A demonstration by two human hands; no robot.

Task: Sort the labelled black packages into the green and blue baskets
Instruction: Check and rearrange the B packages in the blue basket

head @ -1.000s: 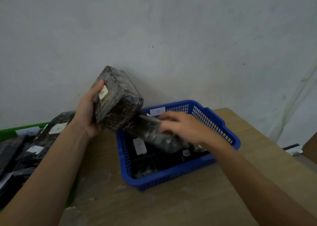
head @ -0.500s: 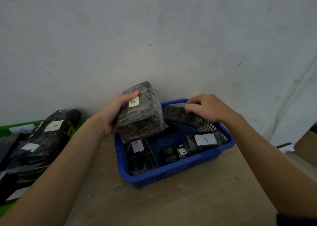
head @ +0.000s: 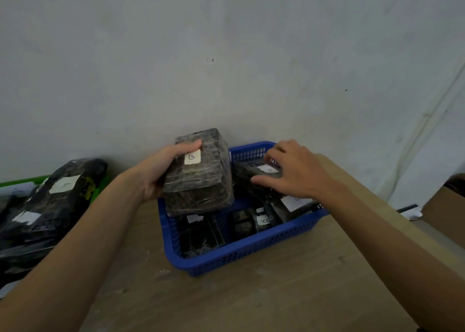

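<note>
My left hand (head: 161, 170) grips a bulky black package (head: 198, 178) with a white label marked B, held over the left end of the blue basket (head: 251, 253). My right hand (head: 294, 170) lies over a flatter black package (head: 254, 178) at the basket's far side, fingers spread and resting on it. Several more labelled black packages lie inside the blue basket. At the left, a pile of black packages (head: 50, 205) fills the green basket (head: 22, 180); the top one has a label marked A.
Both baskets stand on a wooden table (head: 251, 301) against a pale wall (head: 226, 54). A cardboard box (head: 445, 213) sits beyond the table's right edge. Bare tabletop shows in front of the blue basket.
My left hand carried the B package from above the table's left part to over the blue basket. My right hand has set its flat package at the basket's far side and relaxed its fingers.
</note>
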